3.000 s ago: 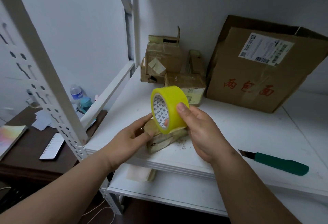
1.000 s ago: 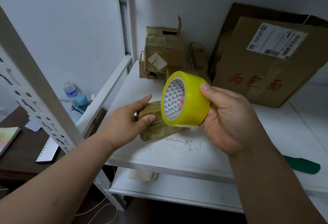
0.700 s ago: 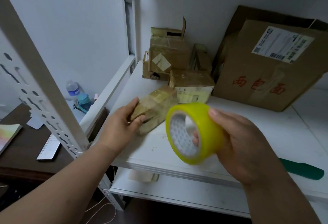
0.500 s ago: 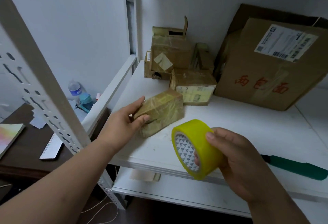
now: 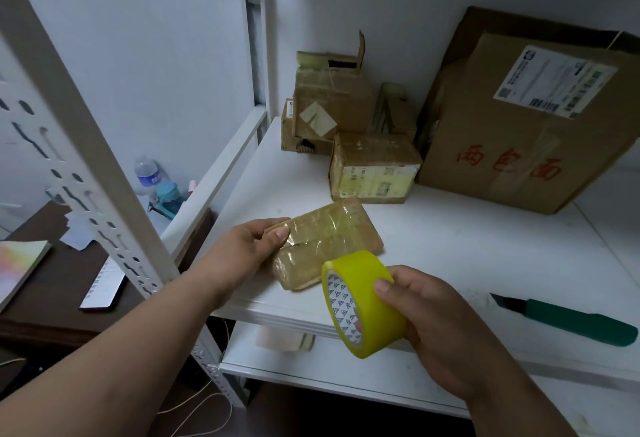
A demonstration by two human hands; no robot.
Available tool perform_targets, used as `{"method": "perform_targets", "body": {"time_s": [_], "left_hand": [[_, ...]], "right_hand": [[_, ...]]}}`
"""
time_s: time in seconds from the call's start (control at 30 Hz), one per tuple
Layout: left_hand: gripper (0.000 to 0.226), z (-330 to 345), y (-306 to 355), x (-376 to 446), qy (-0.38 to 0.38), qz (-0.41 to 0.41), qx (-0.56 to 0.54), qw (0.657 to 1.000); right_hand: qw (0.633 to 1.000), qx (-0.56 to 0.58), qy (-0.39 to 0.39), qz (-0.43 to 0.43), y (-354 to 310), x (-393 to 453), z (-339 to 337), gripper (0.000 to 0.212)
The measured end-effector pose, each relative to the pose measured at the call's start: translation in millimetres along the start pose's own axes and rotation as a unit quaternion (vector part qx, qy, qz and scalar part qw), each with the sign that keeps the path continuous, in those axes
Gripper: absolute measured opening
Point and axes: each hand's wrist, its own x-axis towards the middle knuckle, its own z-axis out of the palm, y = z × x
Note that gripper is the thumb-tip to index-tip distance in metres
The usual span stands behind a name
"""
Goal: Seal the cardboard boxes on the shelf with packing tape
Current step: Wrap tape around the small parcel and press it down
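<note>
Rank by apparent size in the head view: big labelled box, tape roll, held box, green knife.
1. Big labelled box
2. Held box
3. Tape roll and green knife look similar, and the roll is nearer the camera, so their order is unsure.

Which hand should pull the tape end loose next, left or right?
Left, probably. The right hand grips the roll; the left hand only steadies the small box beside it.

right hand (image 5: 440, 329) gripping tape roll (image 5: 360, 301), left hand (image 5: 242, 253) holding box (image 5: 332, 239)

The large box (image 5: 540, 131) ran off the right edge; its label print (and the smaller box's (image 5: 375, 173)) was too small to read.
</note>
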Motion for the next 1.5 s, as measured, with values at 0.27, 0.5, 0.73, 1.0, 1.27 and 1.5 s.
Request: {"method": "perform_targets", "body": {"time_s": [0.27, 0.5, 0.73, 1.0, 1.27, 1.5], "left_hand": [[0.032, -2, -10, 15, 0.096, 0.297, 0.367, 0.876], [0.042, -1, -12, 6, 0.078, 0.312, 0.449, 0.834], [0.110, -8, -19, -1, 0.017, 0.261, 0.480, 0.837], [0.094, -11, -12, 9, 0.005, 0.262, 0.496, 0.828], [0.065, -1, -10, 12, 0.030, 0.291, 0.535, 0.792], [0.053, 7, -15, 21, -0.059, 0.323, 0.528, 0.783]], "right_hand": [[0.999, 0.000, -0.027, -0.017, 8, 2, 6, 0.043], [0.999, -0.002, -0.002, -0.038, 16, 4, 9, 0.039], [0.999, 0.018, -0.005, -0.047, 16, 8, 10, 0.038], [0.997, 0.027, -0.009, -0.069, 18, 8, 17, 0.035], [0.997, -0.023, 0.011, -0.070, 30, 12, 25, 0.033], [0.991, -0.098, 0.025, -0.082, 29, 6, 34, 0.056]]}}
